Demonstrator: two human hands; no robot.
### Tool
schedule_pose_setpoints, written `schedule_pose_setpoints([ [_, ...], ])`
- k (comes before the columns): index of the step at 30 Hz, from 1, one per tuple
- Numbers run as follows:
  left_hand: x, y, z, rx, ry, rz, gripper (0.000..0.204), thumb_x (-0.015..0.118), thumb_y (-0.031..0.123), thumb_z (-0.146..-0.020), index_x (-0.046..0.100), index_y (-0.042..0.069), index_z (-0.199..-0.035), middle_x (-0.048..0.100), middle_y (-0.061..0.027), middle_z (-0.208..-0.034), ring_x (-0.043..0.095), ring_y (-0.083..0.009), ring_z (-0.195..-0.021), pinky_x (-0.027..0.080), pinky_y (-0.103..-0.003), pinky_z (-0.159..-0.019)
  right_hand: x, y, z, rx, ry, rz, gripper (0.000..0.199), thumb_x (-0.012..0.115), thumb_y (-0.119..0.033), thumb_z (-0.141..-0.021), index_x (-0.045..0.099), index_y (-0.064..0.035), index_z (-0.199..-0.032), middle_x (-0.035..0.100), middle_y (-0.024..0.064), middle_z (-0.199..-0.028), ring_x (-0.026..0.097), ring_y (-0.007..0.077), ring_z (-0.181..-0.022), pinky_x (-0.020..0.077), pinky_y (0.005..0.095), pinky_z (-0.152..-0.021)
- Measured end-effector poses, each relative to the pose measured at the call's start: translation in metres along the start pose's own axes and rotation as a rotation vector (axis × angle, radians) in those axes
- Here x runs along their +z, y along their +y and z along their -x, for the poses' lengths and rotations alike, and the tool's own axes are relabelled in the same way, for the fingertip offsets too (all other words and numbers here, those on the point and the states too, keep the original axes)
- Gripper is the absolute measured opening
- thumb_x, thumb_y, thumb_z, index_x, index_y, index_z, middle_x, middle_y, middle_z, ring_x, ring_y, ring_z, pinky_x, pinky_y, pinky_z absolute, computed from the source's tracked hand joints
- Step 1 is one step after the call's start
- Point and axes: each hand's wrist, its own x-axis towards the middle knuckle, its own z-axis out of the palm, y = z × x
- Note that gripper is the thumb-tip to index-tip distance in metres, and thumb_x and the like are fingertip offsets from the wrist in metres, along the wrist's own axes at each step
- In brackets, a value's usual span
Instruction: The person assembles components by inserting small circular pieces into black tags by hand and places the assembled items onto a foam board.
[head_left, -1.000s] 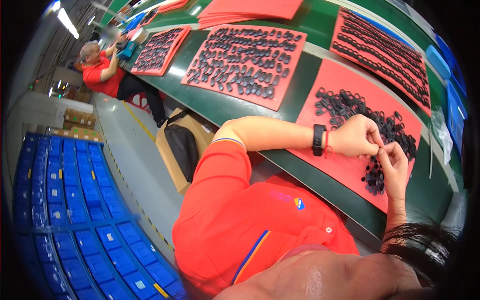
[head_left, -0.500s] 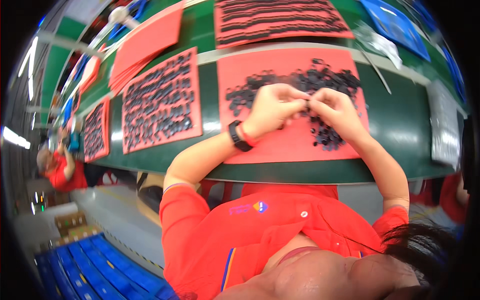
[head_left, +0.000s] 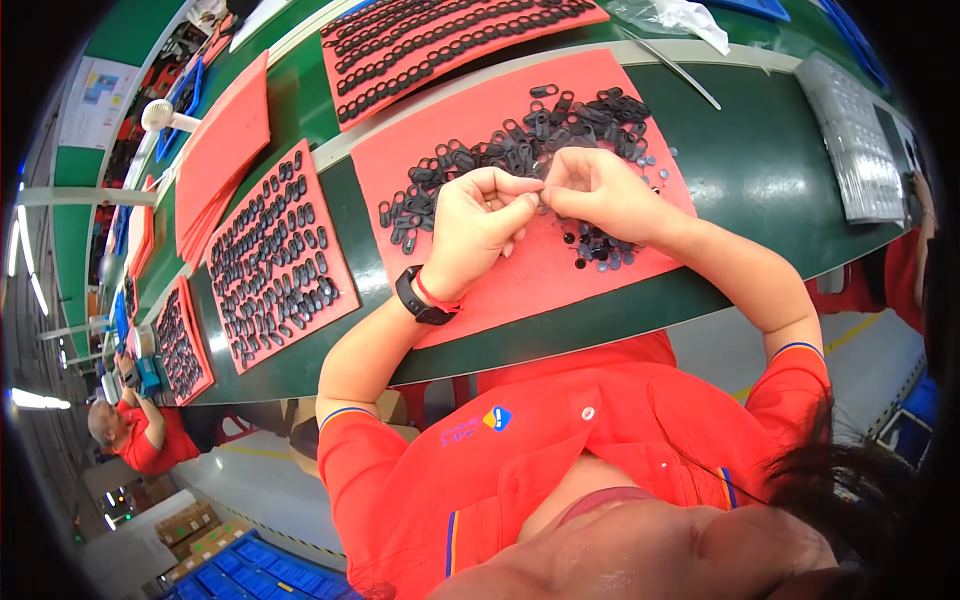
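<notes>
My left hand (head_left: 487, 228) and my right hand (head_left: 612, 200) meet over a red-pink foam mat (head_left: 480, 295). Both are closed in a pinch, fingertips touching or nearly so; whatever they grip is too small to make out. Just beyond them, a loose heap of black elongated parts (head_left: 520, 145), each with a ring-like opening at one end, spreads across the mat. Small round black and grey discs (head_left: 600, 252) lie by my right hand, partly under it. A black band and a red cord circle my left wrist.
Mats with black parts in rows lie at the left (head_left: 272, 255), farther left (head_left: 182, 340) and at the back (head_left: 455, 50). Red sheets (head_left: 222, 165) are stacked far left. A thin metal tool (head_left: 680, 72) and clear plastic trays (head_left: 850, 140) lie right. A co-worker (head_left: 150, 430) sits left.
The view has shifted and sharpened, so the mats appear farther left and tilted. My hands stay pinched together above the mat, and more of the discs beside my right hand shows.
</notes>
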Motion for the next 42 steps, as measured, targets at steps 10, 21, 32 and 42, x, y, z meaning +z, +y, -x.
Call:
schedule_pose_setpoints([
  [10,0.001,0.001,-0.004,-0.02,-0.002,0.148,0.013,0.061,0.004,-0.079,0.061,-0.002,-0.09,0.061,-0.0041,-0.069,0.049,-0.0026,-0.048,0.035,-0.015,-0.038,-0.003,-0.011,-0.001,0.054,-0.009,-0.048,0.013,0.057,-0.015,-0.079,0.052,-0.0037,-0.075,0.052,-0.0001,-0.067,0.046,0.0045,-0.059,0.0354,0.0184,-0.051],
  [21,-0.001,0.001,0.001,-0.018,-0.039,-0.037,0.013,0.059,0.005,-0.082,0.061,-0.002,-0.093,0.057,-0.0006,-0.066,0.046,-0.0028,-0.048,0.034,-0.015,-0.041,0.001,-0.002,0.004,-0.129,0.114,0.281,0.014,0.062,-0.014,-0.073,0.055,-0.0012,-0.074,0.056,0.0028,-0.063,0.051,0.0071,-0.057,0.0413,0.0236,-0.051],
  [32,-0.061,0.043,0.02,0.144,0.183,-0.113,0.018,0.055,0.007,-0.085,0.06,0.0,-0.101,0.059,-0.001,-0.073,0.049,-0.0041,-0.053,0.037,-0.015,-0.045,-0.014,-0.058,0.03,-0.532,-0.134,0.282,0.011,0.061,-0.014,-0.081,0.056,-0.0036,-0.08,0.052,0.0023,-0.072,0.046,0.0114,-0.057,0.0371,0.0247,-0.052],
  [42,-0.226,0.075,0.113,0.183,0.691,-0.712,0.016,0.059,0.011,-0.083,0.064,0.002,-0.095,0.058,0.0028,-0.068,0.047,-0.0008,-0.056,0.034,-0.014,-0.047,0.015,-0.144,0.089,-0.583,-0.897,-0.691,0.014,0.049,0.019,-0.074,0.059,0.0098,-0.069,0.061,0.0227,-0.076,0.064,0.0363,-0.072,0.0555,0.0368,-0.077],
])
